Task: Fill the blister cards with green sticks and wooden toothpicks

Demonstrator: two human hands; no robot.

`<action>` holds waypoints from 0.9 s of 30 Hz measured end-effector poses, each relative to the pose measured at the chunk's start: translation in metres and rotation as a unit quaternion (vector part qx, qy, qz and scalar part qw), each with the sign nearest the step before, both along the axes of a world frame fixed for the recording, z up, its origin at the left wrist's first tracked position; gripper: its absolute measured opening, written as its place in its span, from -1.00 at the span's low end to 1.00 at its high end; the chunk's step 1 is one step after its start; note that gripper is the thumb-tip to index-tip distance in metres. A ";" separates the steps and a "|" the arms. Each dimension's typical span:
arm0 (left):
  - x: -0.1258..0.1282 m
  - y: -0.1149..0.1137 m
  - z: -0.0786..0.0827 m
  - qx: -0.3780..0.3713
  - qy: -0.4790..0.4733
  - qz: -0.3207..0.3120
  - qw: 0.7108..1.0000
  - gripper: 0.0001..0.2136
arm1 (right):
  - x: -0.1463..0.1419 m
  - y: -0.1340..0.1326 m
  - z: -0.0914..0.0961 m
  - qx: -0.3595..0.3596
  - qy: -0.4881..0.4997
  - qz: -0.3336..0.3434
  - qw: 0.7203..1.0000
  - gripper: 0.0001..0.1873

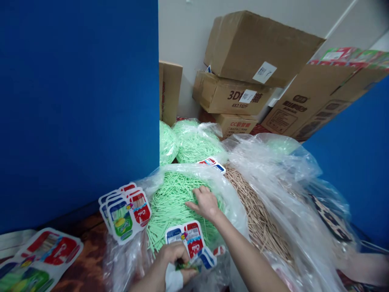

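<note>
My right hand [205, 202] reaches into an open clear plastic bag full of thin green sticks [173, 202]; its fingers curl into the pile, pinching at the sticks. Lower down, my left hand [170, 263] is closed around a small stack of printed blister packets [190, 239], red and blue with white borders, held just above the bag's near edge. A fan of similar packets [126, 213] stands at the left of the bag.
A bag of tan wooden sticks [258, 215] lies right of the green ones. More bagged green sticks [194, 142] sit behind. Cardboard boxes [243, 69] are stacked against the wall. Blue partitions [75, 105] flank both sides. Loose packets [39, 259] lie bottom left.
</note>
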State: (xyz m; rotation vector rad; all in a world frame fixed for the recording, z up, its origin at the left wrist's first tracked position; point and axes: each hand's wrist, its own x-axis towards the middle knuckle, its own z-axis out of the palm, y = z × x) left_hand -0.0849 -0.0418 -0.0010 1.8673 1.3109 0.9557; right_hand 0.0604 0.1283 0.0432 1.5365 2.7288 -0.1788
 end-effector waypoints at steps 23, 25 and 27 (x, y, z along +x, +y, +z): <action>-0.005 -0.005 0.013 -0.047 -0.043 -0.001 0.998 -0.72 | -0.031 0.002 -0.007 -0.015 -0.019 0.023 0.999 -0.81; -0.004 -0.006 0.015 -0.050 -0.048 0.006 0.998 -0.72 | -0.028 0.003 -0.009 -0.027 0.008 0.013 1.000 -0.80; -0.003 -0.006 0.015 -0.046 -0.053 0.014 0.997 -0.73 | -0.023 0.005 -0.007 -0.042 0.049 0.001 0.998 -0.83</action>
